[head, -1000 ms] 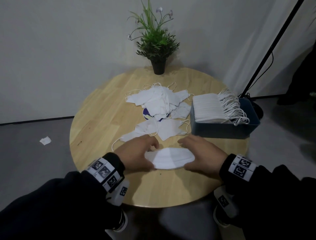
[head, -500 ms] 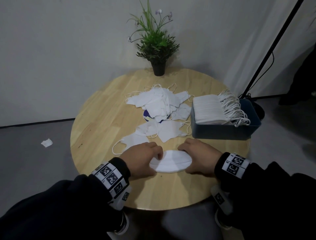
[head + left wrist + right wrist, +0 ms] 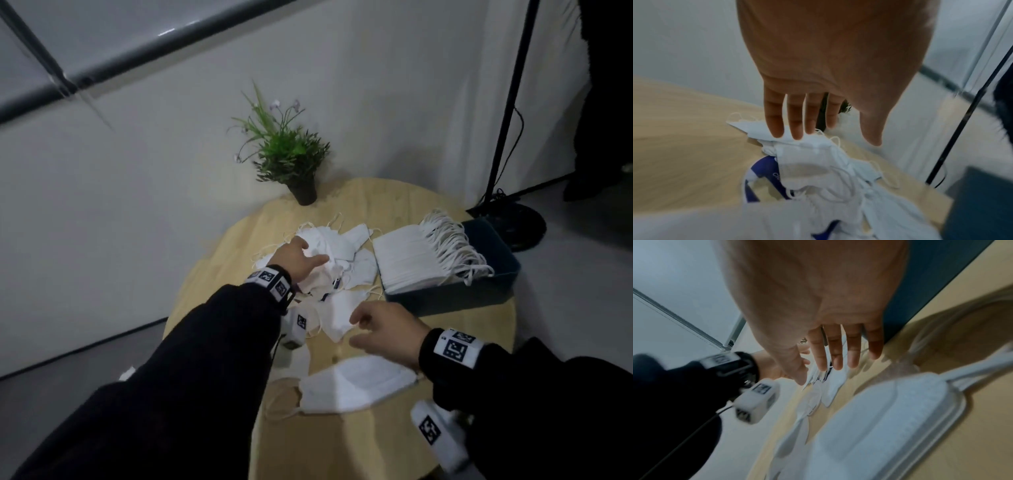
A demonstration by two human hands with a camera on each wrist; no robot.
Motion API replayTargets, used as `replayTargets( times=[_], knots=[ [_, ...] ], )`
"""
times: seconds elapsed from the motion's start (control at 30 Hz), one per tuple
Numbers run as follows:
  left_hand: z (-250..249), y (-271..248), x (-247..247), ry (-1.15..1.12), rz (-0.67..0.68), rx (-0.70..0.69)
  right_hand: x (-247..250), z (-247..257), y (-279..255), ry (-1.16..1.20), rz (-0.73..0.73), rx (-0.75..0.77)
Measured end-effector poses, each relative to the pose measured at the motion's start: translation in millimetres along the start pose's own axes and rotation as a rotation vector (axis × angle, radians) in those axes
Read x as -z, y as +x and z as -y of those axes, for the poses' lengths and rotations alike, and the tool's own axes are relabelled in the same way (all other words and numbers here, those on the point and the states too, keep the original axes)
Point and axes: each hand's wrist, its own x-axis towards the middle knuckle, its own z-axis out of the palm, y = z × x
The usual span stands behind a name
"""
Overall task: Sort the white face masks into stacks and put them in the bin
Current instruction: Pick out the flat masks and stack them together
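A folded white mask (image 3: 356, 385) lay flat at the table's (image 3: 219, 260) 6 o'clock edge, its long axis running 3 to 9 o'clock, ear loops trailing off the 9 o'clock end. The left hand (image 3: 297, 258), fingers straight and spread, reached over the loose pile of masks (image 3: 337, 253) near the centre; whether its fingertips (image 3: 777, 129) touched the top mask could not be told. The right hand (image 3: 385, 330) hovered between pile and folded mask, fingers spread, holding nothing. At 3 o'clock the blue bin (image 3: 479, 294) held a neat stack of masks (image 3: 407, 263). Purple printing (image 3: 766, 168) under the pile was too blurred to read.
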Motion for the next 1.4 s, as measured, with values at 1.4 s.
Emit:
replayTargets(
  times=[1.4],
  knots=[
    [52,-137,23,-1.139,0.011,0.108,-34,65,29,1.025,0.013,-0.119]
  ],
)
